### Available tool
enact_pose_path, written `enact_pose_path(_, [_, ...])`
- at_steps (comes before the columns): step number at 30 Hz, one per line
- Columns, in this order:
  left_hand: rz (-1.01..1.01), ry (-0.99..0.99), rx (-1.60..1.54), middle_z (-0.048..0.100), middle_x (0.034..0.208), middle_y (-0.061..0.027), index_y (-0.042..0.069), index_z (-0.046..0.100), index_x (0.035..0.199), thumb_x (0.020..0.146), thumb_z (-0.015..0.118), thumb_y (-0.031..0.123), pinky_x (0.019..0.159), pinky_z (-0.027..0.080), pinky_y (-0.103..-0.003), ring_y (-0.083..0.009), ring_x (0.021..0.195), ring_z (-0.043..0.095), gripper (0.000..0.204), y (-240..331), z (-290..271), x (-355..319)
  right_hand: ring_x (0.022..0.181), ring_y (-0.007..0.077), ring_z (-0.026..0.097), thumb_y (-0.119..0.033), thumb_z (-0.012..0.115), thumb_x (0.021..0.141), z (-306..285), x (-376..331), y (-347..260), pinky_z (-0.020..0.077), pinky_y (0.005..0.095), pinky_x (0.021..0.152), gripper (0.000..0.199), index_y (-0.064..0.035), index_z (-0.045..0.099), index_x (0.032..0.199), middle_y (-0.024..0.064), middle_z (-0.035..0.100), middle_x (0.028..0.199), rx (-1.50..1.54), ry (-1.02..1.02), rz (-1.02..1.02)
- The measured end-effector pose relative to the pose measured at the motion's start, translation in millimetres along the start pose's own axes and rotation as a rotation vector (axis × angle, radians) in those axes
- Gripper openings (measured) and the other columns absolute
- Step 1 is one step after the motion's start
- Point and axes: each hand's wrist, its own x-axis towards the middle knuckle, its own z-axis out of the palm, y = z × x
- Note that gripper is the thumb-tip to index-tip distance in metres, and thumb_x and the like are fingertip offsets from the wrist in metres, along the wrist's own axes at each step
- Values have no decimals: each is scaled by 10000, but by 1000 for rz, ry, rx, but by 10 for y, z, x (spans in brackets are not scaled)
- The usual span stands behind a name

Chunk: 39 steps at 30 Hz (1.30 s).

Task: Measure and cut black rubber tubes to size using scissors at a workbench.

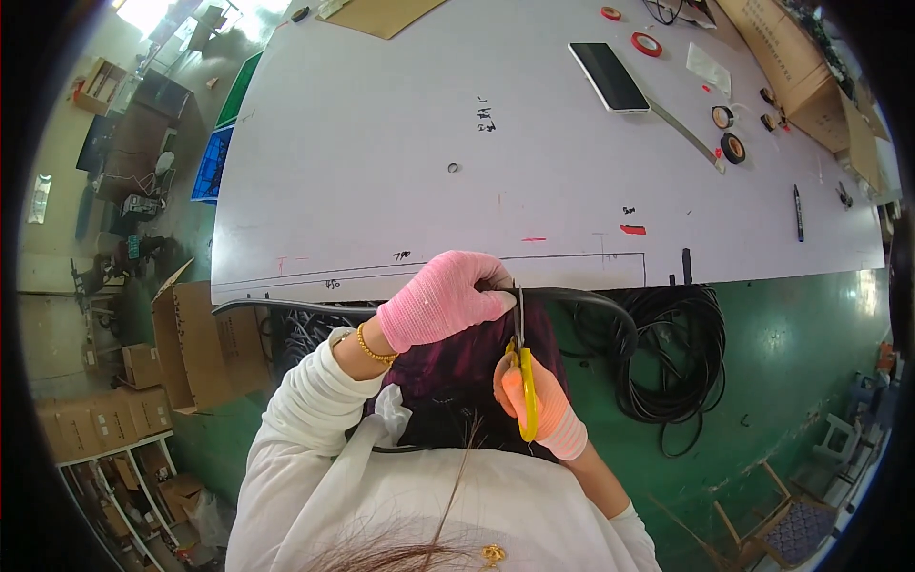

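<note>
Pink knit gloves cover both my hands, so I cannot make out my fingers clearly. My left hand [443, 300] is closed around a black cable [572, 297] just off the near edge of the white worktop [381, 143], and the glove hides the stretch of cable inside the grip. My right hand [541, 405] is wrapped through the yellow handles of a pair of scissors [521, 367], blades pointing up at the cable right beside my left fingers; whether the blades already bite the cable I cannot tell. The cable runs left along the near edge and curves right into a coil of black cable [667, 357] on the green floor, partly hidden under the worktop edge. My white sleeves and dark lap block what lies below my hands.

Most of the worktop's middle is bare. A dark phone [608, 76], red tape rolls [646, 44] and black tape rolls [732, 148] sit toward its far right corner, a marker [798, 212] near the right edge. Cardboard boxes [205, 348] stand left of me.
</note>
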Motion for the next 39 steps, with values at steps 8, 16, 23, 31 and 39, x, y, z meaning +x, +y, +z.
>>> enact_pose_path(8, [-33, -279, -351, 686, 1069, -83, 24, 595, 1228, 785, 521, -29, 547, 448, -225, -61, 589, 464, 452, 52, -78, 12, 570, 108, 472, -377, 618, 999, 68, -121, -252, 413, 284, 540, 349, -47, 537, 918, 5, 494, 642, -132, 74, 116])
enact_pose_path(16, [-15, -627, -581, 700, 1168, -142, 3, 604, 1205, 766, 478, -43, 485, 400, -204, -47, 529, 432, 459, -43, -162, 149, 417, 92, 454, -303, 611, 983, 89, -177, -406, 320, 251, 406, 309, -42, 523, 844, 11, 499, 504, -198, 65, 156])
enact_pose_path(23, [-40, -512, -504, 734, 1110, -103, -7, 625, 1150, 756, 509, -42, 472, 381, -207, -37, 531, 421, 413, -42, -250, 93, 767, 79, 564, -17, 751, 838, -185, -371, -338, 437, 230, 628, 244, -11, 649, 1060, 54, 668, 977, -126, 472, -154])
enact_pose_path(31, [26, -392, -408, 740, 1070, -62, 6, 600, 1271, 782, 509, -51, 477, 375, -209, -36, 562, 433, 501, -23, -396, -362, 719, 337, 550, 24, 724, 666, -504, 35, -550, 456, 391, 672, 375, -70, 731, 1029, 103, 678, 831, -1070, 328, -447])
enact_pose_path(39, [-177, 1175, 1155, 674, 1025, -92, 48, 587, 1299, 753, 727, 58, 837, 513, -384, -262, 934, 619, 564, -501, -1016, -1634, 770, 164, 702, 134, 667, 735, -154, 153, -747, 532, 262, 701, 265, 12, 668, 970, 65, 740, 876, -907, 145, -441])
